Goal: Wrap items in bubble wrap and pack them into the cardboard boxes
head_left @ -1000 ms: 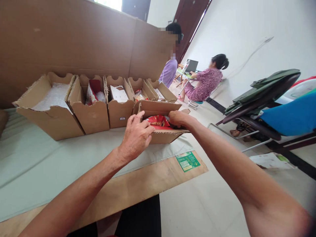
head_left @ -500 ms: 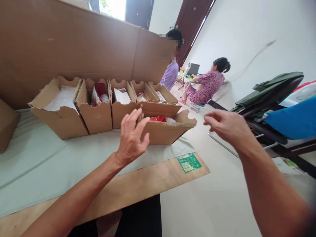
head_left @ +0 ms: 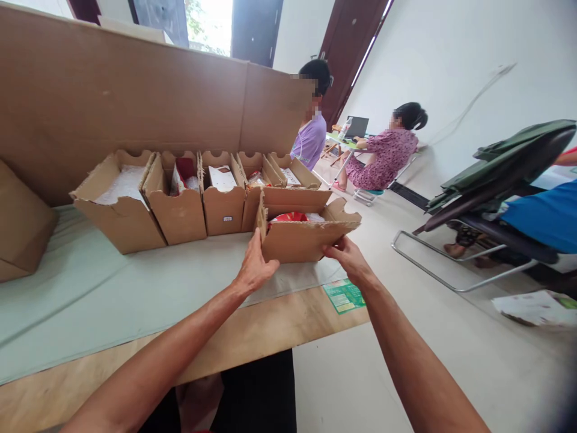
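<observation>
Box (head_left: pixel 306 243) sits near the right end of the table (head_left: pixel 252 341), before other boxes (head_left: pixel 225 208). Left hand (head_left: pixel 256 268), fingers together, holds its left end; right hand (head_left: pixel 349 260) pinches its lower right corner. Uneven pressure could tip it, spilling its red packet (head_left: pixel 290 217).

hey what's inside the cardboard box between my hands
Inside the box, red packaging shows beside something pale, perhaps clear wrap. The box's near wall hides their lower parts and the bottom.
</observation>
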### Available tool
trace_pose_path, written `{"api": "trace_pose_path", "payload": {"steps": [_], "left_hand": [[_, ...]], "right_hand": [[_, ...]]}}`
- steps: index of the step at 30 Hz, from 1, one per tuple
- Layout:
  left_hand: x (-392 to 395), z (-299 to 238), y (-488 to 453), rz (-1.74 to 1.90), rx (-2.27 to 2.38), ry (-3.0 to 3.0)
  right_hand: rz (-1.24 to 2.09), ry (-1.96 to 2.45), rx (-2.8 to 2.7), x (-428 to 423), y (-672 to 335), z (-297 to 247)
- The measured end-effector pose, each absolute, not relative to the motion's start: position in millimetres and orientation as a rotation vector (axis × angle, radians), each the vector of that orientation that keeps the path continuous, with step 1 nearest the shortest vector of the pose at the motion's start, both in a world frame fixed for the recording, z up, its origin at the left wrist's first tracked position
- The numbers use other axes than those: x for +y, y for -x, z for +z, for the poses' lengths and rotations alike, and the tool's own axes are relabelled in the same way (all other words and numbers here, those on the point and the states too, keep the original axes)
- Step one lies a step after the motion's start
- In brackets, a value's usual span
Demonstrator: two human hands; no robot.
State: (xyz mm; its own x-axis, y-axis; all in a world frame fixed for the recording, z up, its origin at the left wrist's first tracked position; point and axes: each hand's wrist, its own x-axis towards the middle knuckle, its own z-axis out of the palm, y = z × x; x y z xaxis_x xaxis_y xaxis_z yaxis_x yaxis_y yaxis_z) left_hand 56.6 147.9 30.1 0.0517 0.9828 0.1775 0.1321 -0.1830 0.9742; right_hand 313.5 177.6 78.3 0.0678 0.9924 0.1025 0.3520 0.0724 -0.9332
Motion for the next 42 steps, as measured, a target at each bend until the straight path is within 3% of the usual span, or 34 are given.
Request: {"api": "trace_pose_path", "payload": {"steps": [13, 21, 30, 36, 39, 42], "left_hand": [[167.9, 36.7, -65.0, 1.039, 1.18, -1.625], [105.6, 52.3, -22.1, 0.848, 1.233, -1.738], [14.7, 79.6, 118.5, 0.814, 1.336, -1.852], [-32.1, 89.2, 242.7, 1.069, 1.904, -1.657], [-51.7, 94.1, 334.9, 0.91, 2.513, -1.322], [-67.5, 98.5, 427.7, 0.82, 2.78, -1.033]], "right_hand": [[0.756, 1.448, -1.322, 206.4, -325.0, 63.6], [0.444, 1.593, -1.473, 134.6, -299.6, 36.4], [0.241, 0.998, -2.173, 109.1, -185.6, 14.8], [0.187, 0.727, -2.359, 117.0, -98.3, 15.9], [0.106, 0.64, -2.423, 119.1, -76.0, 1.4], [-0.01, 0.584, -2.447, 121.1, -69.0, -12.4]]}}
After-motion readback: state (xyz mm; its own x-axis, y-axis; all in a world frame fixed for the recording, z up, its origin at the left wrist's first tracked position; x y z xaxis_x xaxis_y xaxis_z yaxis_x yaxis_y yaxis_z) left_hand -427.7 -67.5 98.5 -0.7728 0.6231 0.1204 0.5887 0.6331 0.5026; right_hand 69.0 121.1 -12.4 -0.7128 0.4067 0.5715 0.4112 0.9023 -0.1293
